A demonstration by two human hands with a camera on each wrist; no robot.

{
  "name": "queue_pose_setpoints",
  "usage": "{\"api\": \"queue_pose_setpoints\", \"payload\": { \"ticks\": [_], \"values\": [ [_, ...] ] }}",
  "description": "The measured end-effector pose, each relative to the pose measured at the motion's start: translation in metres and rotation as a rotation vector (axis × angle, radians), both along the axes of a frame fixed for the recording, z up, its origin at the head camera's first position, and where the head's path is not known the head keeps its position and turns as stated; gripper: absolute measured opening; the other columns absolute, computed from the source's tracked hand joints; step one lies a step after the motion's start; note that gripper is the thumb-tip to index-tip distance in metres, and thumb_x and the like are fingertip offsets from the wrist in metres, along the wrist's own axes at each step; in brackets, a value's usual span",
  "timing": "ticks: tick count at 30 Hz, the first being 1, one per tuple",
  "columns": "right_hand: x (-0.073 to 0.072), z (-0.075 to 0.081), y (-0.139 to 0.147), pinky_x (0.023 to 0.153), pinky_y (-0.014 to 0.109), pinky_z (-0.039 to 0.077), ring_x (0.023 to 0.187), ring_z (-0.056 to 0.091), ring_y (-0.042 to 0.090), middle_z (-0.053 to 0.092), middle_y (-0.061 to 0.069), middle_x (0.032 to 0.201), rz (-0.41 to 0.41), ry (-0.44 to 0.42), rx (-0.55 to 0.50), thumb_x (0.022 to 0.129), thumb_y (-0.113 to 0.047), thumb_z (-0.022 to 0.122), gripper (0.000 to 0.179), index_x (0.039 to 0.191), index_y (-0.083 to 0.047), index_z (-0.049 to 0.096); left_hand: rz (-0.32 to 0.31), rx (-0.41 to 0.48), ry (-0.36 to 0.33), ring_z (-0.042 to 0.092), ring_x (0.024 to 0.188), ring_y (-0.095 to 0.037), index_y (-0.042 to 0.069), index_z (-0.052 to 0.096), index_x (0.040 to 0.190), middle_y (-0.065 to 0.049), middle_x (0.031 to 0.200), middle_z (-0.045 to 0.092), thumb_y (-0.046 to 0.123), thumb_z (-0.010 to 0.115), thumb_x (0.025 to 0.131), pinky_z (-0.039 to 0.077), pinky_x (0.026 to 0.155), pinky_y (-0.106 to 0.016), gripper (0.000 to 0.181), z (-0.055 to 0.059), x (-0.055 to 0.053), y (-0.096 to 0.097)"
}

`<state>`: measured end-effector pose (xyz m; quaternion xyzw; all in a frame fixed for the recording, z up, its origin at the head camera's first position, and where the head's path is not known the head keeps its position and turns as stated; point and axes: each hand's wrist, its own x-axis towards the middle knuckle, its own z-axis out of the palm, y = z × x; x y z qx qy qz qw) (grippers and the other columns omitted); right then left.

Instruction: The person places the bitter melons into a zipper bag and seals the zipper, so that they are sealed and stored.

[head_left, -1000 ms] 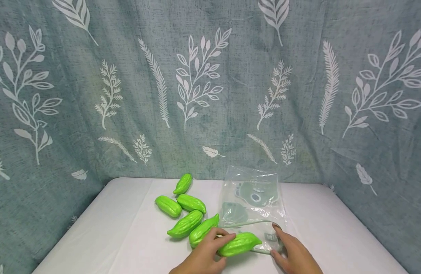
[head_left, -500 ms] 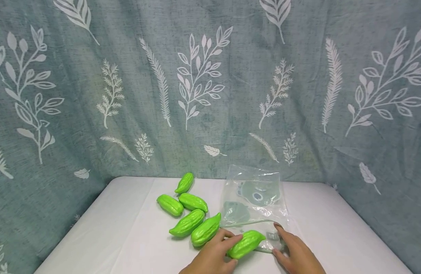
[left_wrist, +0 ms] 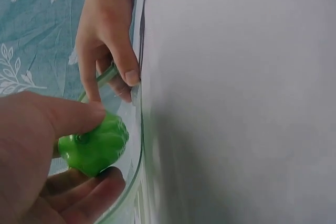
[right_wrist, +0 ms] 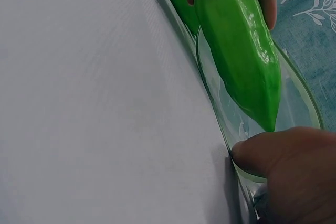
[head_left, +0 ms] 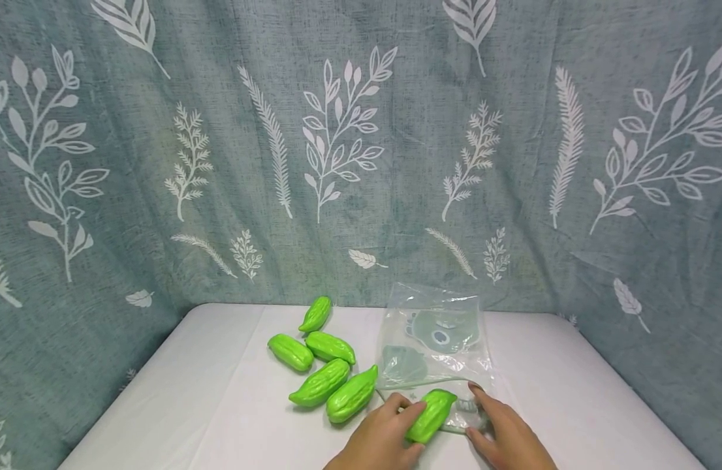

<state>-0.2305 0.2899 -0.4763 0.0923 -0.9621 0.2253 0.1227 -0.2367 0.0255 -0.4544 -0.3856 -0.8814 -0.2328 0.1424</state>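
My left hand (head_left: pixel 387 431) holds a bright green, ribbed bitter melon (head_left: pixel 433 418) between thumb and fingers, its pointed end toward the right. Beneath and behind it lies a clear plastic zip bag (head_left: pixel 403 365) with pale green prints, its mouth facing me. At the right end of that mouth, my right hand (head_left: pixel 508 431) grips the bag with thumb and fingers, and the rim (right_wrist: pixel 207 85) is spread wide. In the right wrist view the melon's tip (right_wrist: pixel 270 121) is over the gap of the mouth, close to my right thumb (right_wrist: pixel 257 153).
Several more bitter melons (head_left: pixel 320 384) lie loosely grouped on the white tabletop (head_left: pixel 237 405), left of the bag. The nearest one (head_left: pixel 352 395) is just beside the bag's left edge. A blue-green leaf-patterned curtain (head_left: pixel 361 196) stands behind and along both sides.
My left hand has moved right with the bitter melon and turned it, so its tip points more away from me, over the bag's mouth. My right hand stays at the bag.
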Motion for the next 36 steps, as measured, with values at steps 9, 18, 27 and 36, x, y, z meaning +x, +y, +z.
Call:
{"api": "queue_pose_setpoints", "payload": {
  "ticks": [9,18,27,36],
  "values": [
    [-0.003,-0.004,-0.001,0.096,0.056,0.047,0.116,0.060,0.039,0.064,0.017,0.127,0.003,-0.024,-0.018,0.080,-0.026,0.084,0.078,0.146,-0.003,0.049,0.050,-0.037,0.027,0.061,0.091,-0.006,0.013,0.063,0.135,-0.001,0.110,0.061,0.034,0.084,0.081,0.052,0.075,-0.021,0.062,-0.003,0.000,0.010],
    [-0.001,-0.002,-0.005,0.095,0.057,0.048,0.114,0.060,0.038,0.066,0.012,0.122,-0.019,-0.049,-0.030,0.079,-0.026,0.085,0.080,0.146,-0.003,0.048,0.124,-0.085,-0.006,0.061,0.087,-0.009,0.011,0.067,0.128,-0.002,0.102,0.064,0.040,0.084,0.079,0.052,0.073,-0.024,0.059,-0.001,-0.002,0.021],
    [-0.001,-0.003,-0.003,0.095,0.055,0.048,0.114,0.061,0.036,0.066,0.009,0.121,-0.027,-0.035,-0.005,0.079,-0.027,0.085,0.080,0.147,-0.005,0.048,0.162,-0.078,-0.048,0.062,0.086,-0.011,0.011,0.067,0.127,-0.004,0.103,0.066,0.042,0.083,0.079,0.053,0.074,-0.027,0.059,-0.001,-0.006,0.026],
    [-0.002,0.000,-0.001,0.095,0.056,0.048,0.115,0.061,0.037,0.066,0.009,0.121,-0.031,-0.030,-0.011,0.079,-0.027,0.085,0.079,0.146,-0.005,0.049,0.145,-0.052,-0.096,0.064,0.091,-0.011,0.012,0.065,0.132,-0.002,0.109,0.065,0.036,0.085,0.078,0.054,0.079,-0.027,0.062,0.001,-0.004,0.025]
  ]
}}
